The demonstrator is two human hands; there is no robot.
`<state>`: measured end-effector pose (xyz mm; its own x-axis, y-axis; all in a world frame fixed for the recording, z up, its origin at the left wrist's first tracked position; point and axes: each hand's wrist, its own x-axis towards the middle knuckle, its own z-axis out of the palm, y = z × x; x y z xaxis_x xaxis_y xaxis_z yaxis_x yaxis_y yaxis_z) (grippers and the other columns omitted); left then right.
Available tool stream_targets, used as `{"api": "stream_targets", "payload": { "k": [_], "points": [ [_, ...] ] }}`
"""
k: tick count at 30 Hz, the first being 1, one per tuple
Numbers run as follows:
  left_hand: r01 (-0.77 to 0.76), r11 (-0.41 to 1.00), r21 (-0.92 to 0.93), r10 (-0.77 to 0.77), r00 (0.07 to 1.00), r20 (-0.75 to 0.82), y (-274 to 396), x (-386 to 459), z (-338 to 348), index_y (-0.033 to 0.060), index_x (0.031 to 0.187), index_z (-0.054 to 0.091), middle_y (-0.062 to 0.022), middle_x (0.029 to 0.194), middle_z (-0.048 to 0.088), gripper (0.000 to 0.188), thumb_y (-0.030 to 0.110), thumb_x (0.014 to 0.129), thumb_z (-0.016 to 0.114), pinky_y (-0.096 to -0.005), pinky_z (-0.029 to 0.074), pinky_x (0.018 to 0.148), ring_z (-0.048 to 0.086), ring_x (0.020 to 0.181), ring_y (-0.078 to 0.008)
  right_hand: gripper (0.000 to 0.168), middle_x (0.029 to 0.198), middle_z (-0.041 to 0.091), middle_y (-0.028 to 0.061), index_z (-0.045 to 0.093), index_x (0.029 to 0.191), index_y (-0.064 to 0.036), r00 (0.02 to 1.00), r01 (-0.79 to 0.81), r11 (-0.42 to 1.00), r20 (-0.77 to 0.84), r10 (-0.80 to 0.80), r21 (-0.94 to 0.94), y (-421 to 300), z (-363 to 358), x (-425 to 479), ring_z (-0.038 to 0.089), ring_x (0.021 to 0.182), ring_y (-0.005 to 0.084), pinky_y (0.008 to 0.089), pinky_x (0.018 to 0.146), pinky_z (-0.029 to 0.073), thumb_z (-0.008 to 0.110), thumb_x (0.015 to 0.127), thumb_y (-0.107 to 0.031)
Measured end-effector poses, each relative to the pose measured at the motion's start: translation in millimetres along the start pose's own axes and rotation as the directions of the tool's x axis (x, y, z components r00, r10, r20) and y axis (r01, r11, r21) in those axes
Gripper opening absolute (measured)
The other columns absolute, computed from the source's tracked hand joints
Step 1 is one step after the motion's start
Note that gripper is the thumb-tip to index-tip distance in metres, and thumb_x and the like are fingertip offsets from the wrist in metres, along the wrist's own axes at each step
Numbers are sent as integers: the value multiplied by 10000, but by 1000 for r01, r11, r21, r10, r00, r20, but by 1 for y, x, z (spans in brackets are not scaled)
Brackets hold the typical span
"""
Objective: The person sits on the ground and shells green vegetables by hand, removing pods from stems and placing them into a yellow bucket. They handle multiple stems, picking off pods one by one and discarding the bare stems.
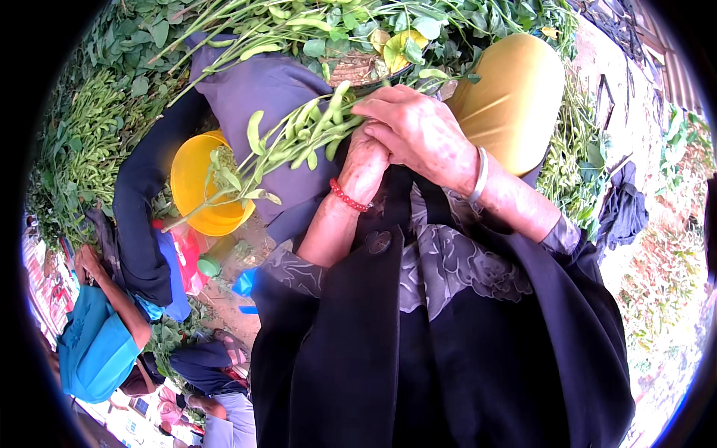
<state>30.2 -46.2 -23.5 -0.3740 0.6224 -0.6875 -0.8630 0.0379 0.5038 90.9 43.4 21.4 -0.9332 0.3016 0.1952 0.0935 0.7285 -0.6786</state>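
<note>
Green soybean stalks with plump pods (305, 134) slant down and left from my two hands, over the grey-purple cloth on my left knee. Their leafy lower stem (215, 196) reaches across the mouth of a yellow bucket (187, 176). My left hand (364, 159), wearing a red bead bracelet, is closed around the upper stalks; its fingertips are hidden. Over it lies my right hand (420, 126), a silver bangle at the wrist, its bent fingers at the pods. Between my knees sits a round container with a brown base (355, 67), partly covered by leaves.
Piled soybean plants (95, 129) spread along the far and left sides. A dark-sleeved arm of another person (143, 185) is beside the bucket. Near it are a red plastic bag (190, 260) and a green-lidded container (210, 264). A person in teal (98, 341) sits farther left.
</note>
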Motion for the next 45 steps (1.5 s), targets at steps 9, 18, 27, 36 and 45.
{"api": "stream_targets", "payload": {
  "k": [9, 18, 27, 36, 45],
  "points": [
    [3, 936, 353, -39, 995, 94, 28, -49, -35, 21, 946, 597, 25, 643, 480, 232, 221, 943, 480, -169, 261, 411, 374, 496, -23, 85, 645, 558, 46, 551, 793, -12, 952, -304, 712, 185, 243, 633, 11, 12, 15, 529, 582, 99, 262, 545, 434, 606, 800, -76],
    [-87, 995, -56, 87, 996, 7, 31, -55, -24, 40, 1103, 572, 18, 818, 540, 235, 187, 942, 483, -163, 398, 575, 470, 659, -44, 184, 693, 569, 5, 554, 867, -6, 746, -586, 155, 455, 487, 795, -22, 4, -11, 451, 530, 23, 170, 449, 365, 575, 888, -187],
    [-323, 938, 126, 337, 935, -114, 17, -45, -21, 26, 883, 597, 5, 744, 558, 134, 160, 882, 593, -174, 405, 536, 470, 596, -45, 178, 805, 588, 196, 565, 970, 33, 981, -195, 920, 49, 190, 339, -16, 8, -32, 566, 738, 366, 394, 665, 478, 538, 831, -75],
    [-279, 947, 159, 280, 960, 17, 21, -43, -31, 38, 892, 552, 16, 738, 511, 144, 173, 926, 516, -157, 333, 486, 416, 573, -26, 167, 677, 577, -22, 643, 893, -3, 841, -530, 397, 407, 356, 749, -12, 5, -27, 480, 588, 41, 199, 518, 407, 506, 871, -96],
    [-230, 918, 323, 181, 968, 175, 49, -63, -42, 49, 881, 530, 27, 679, 477, 118, 160, 897, 567, -151, 290, 469, 384, 532, -22, 139, 668, 594, 41, 610, 837, 18, 889, -445, 628, 402, 222, 638, -26, -2, -15, 519, 606, 101, 251, 557, 444, 498, 841, -66]
  ]
}}
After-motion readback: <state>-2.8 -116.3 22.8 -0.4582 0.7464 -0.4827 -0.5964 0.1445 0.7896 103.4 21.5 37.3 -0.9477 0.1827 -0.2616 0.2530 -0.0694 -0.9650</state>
